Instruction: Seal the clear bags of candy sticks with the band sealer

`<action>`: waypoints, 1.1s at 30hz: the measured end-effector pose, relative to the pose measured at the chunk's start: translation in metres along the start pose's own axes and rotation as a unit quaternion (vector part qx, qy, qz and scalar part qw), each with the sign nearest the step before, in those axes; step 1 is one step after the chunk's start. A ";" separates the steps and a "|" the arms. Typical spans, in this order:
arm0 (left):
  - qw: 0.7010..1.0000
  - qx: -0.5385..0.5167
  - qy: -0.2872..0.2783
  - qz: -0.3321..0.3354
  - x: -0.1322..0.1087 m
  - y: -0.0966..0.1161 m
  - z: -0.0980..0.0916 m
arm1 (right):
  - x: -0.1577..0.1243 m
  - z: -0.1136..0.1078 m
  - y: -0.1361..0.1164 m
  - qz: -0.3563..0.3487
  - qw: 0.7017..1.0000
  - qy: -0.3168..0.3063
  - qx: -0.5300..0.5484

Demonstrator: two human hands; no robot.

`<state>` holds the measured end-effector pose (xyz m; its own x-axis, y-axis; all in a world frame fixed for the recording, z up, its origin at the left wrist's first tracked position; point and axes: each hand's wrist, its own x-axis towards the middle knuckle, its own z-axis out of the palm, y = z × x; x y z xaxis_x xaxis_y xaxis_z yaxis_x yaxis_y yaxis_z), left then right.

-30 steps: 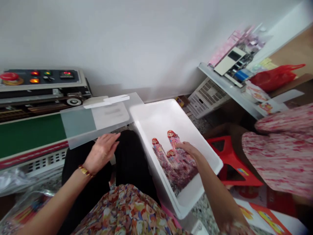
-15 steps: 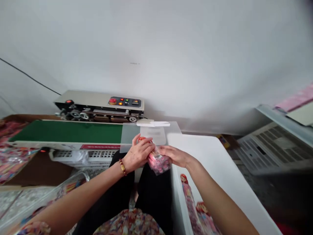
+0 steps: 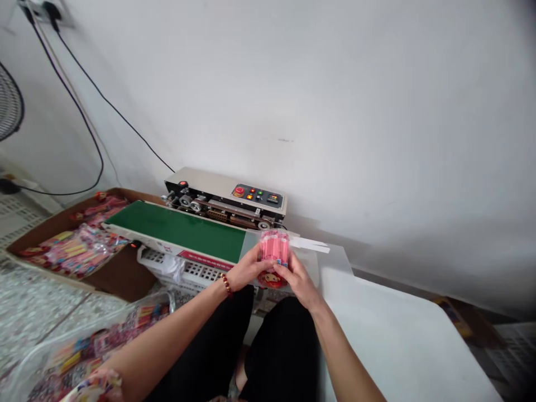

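Observation:
Both hands hold a clear plastic packet of pink sticks [image 3: 275, 244], its red-haired cartoon print at the end nearest me. My left hand [image 3: 246, 268] grips the packet's left edge, fingers partly hidden behind it. On the opposite edge, my right hand [image 3: 300, 279] is closed with its thumb across the front. Just beyond the packet stands a sealing machine [image 3: 226, 192] with lit buttons and a green conveyor belt [image 3: 180, 228]. The packet is above the belt's right end, near a flat plate [image 3: 333, 259] and white strips [image 3: 310, 244].
A cardboard box [image 3: 125, 276] of packets sits on the floor at left. Nearer me is a clear plastic bin [image 3: 31, 357] with more packets. To the right extends a white table [image 3: 402, 335]. Black cables [image 3: 121, 114] run down the wall, and a fan [image 3: 9, 103] shows at the left edge.
My view has swung left, bringing the box and fan into sight. The packet has been turned round: its cartoon end now points toward me and its pink sticks point away.

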<state>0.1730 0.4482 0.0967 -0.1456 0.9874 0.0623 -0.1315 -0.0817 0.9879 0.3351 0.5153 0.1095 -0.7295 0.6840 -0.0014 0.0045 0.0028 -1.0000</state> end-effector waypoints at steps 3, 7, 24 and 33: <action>1.000 0.022 0.020 0.005 0.006 -0.011 -0.003 | 0.005 -0.003 0.009 -0.007 1.000 -0.001 -0.008; 0.999 0.028 0.006 -0.022 0.025 -0.028 -0.001 | 0.009 -0.024 0.026 0.037 0.999 0.036 0.018; 0.919 0.373 0.092 -0.083 0.074 -0.053 0.026 | 0.030 -0.072 0.059 0.076 0.957 0.231 -0.155; 0.800 0.594 0.085 0.022 0.074 -0.067 0.036 | 0.042 -0.094 0.032 0.262 0.786 0.218 -0.516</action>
<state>0.2063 0.5319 0.0402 -0.2684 0.9463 0.1803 0.8871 0.1698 0.4292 0.3688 0.6129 0.0780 -0.1391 0.9729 -0.1847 0.9425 0.0728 -0.3261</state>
